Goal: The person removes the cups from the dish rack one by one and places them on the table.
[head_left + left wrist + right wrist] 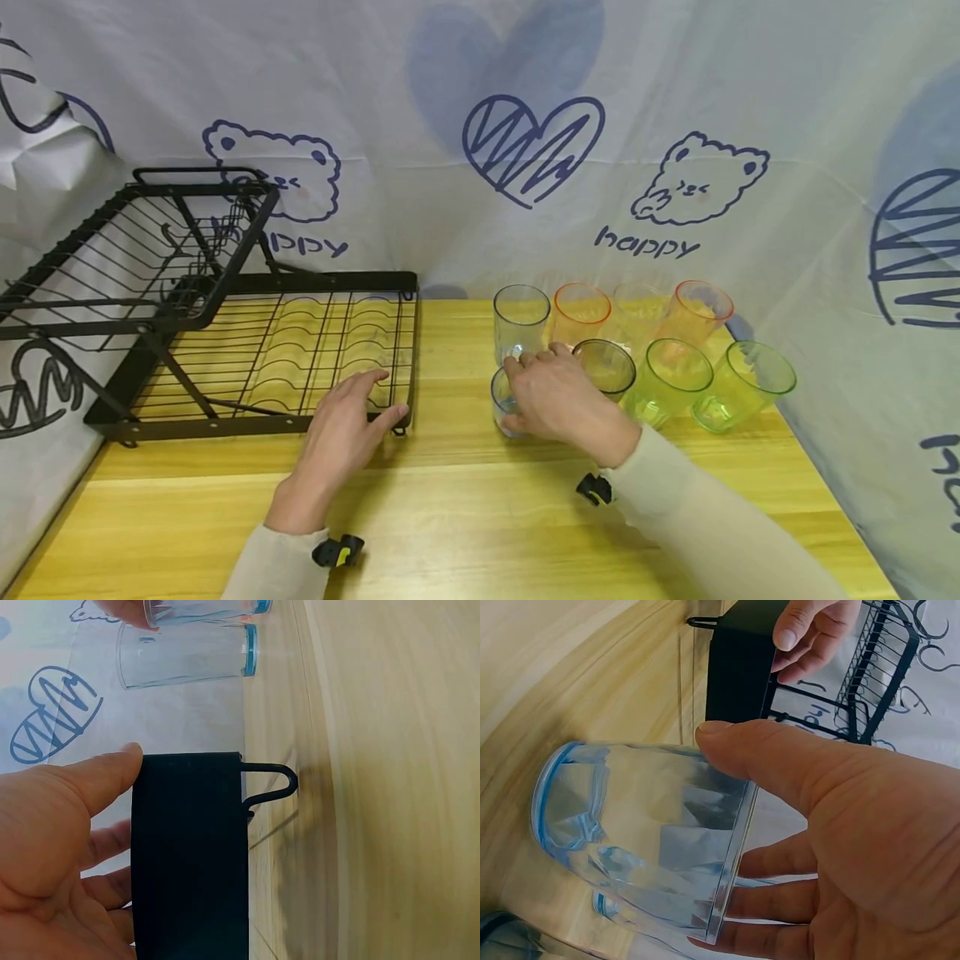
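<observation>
My right hand [566, 404] reaches over a clear glass with a blue tint [641, 825], which stands upright at the front left of a group of glasses. Its thumb lies along the near side of this glass, and the other fingers are round the far side by the rim. Just behind stands another blue-tinted glass [521, 321]. My left hand [333, 442] is at the front right corner of a black dish rack [247, 425]. Its thumb is by the top edge of the rack's front wall [191, 855], the fingers loosely bent behind it; whether they touch is unclear.
Right of the held glass stand a dark-rimmed glass [611, 367] and two green glasses [667, 375]. Two orange-rimmed glasses [582, 308] and a colourless glass [637, 308] are in the back row. The rack's raised upper tier [150, 250] is at the left. A printed cloth [420, 233] hangs behind the wooden table [465, 517].
</observation>
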`<state>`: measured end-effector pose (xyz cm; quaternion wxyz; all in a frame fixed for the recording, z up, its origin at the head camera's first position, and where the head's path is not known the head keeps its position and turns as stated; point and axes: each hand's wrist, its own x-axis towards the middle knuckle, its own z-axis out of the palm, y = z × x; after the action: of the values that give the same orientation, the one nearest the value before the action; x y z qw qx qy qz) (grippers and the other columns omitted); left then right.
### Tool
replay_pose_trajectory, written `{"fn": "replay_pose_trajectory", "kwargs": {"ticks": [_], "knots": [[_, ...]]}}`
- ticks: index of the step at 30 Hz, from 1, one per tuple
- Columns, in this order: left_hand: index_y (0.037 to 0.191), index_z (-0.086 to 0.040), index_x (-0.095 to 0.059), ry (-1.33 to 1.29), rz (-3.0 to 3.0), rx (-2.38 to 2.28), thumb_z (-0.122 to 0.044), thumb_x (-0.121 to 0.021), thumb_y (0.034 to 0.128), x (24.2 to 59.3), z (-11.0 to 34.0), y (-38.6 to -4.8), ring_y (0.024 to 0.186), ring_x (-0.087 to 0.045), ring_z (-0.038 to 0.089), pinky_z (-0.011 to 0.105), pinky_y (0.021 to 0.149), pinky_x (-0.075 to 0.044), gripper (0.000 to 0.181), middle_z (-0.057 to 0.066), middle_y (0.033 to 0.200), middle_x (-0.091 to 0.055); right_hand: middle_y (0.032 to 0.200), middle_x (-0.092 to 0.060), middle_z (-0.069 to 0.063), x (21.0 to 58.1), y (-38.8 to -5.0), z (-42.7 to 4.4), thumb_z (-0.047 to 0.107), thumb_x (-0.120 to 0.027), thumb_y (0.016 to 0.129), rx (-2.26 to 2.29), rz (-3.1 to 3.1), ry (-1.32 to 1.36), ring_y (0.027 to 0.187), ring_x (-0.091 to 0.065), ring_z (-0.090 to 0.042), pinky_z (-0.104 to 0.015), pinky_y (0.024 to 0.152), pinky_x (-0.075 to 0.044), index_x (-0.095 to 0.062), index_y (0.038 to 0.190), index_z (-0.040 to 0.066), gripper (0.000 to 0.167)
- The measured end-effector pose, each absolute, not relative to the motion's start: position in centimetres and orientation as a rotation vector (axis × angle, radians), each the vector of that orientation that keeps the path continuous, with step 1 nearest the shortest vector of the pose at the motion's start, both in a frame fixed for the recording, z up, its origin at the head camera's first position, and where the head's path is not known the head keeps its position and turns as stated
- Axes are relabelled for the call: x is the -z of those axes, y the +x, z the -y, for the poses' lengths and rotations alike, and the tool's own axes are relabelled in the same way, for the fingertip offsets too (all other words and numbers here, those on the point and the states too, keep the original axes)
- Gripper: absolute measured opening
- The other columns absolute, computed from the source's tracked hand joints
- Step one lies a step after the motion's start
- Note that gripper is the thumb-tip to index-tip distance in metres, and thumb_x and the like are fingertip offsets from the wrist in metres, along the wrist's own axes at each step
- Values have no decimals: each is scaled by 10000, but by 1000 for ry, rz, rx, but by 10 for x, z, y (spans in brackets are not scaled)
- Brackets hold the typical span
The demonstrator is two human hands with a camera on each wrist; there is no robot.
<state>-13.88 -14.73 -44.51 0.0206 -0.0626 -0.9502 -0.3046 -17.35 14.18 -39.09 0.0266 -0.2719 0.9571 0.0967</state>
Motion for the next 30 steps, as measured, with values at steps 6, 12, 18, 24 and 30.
{"fn": "replay_pose_trajectory", "kwargs": {"ticks": [6, 12, 18, 24, 30], "knots": [[1572, -53, -454, -177, 2947, 936, -376, -696, 1030, 444, 147, -140, 1496, -390, 492, 673, 1246, -257, 676, 263, 1615, -440, 1456, -642, -174, 389, -176, -142, 662, -749, 887, -292, -2929, -795, 1325, -622, -391, -603, 1194, -386, -553, 1505, 50, 891], [1582, -53, -434, -152, 2957, 945, -378, -699, 1029, 444, 146, -141, 1494, -393, 492, 672, 1239, -274, 694, 252, 1627, -431, 1540, -568, -186, 385, -178, -142, 614, -785, 882, -247, -2867, -763, 1424, -543, -389, -603, 1248, -322, -497, 1556, 53, 923], [1584, -43, -426, -147, 2957, 955, -382, -702, 1027, 445, 146, -142, 1490, -395, 500, 669, 1236, -285, 708, 255, 1627, -429, 1550, -559, -179, 383, -179, -142, 532, -818, 885, -236, -2829, -760, 1449, -523, -359, -572, 1285, -275, -492, 1558, 40, 895], [1591, -48, -418, -140, 2962, 953, -380, -702, 1026, 445, 146, -141, 1496, -392, 492, 664, 1244, -277, 714, 251, 1630, -428, 1539, -564, -194, 383, -179, -143, 487, -854, 868, -222, -2831, -771, 1441, -530, -366, -575, 1291, -261, -493, 1555, 27, 903], [1591, -48, -417, -139, 2961, 950, -375, -705, 1025, 445, 146, -141, 1496, -393, 491, 660, 1244, -280, 714, 250, 1628, -431, 1574, -531, -185, 383, -179, -142, 523, -844, 868, -241, -2832, -761, 1466, -505, -360, -586, 1303, -219, -472, 1574, 43, 931]]}}
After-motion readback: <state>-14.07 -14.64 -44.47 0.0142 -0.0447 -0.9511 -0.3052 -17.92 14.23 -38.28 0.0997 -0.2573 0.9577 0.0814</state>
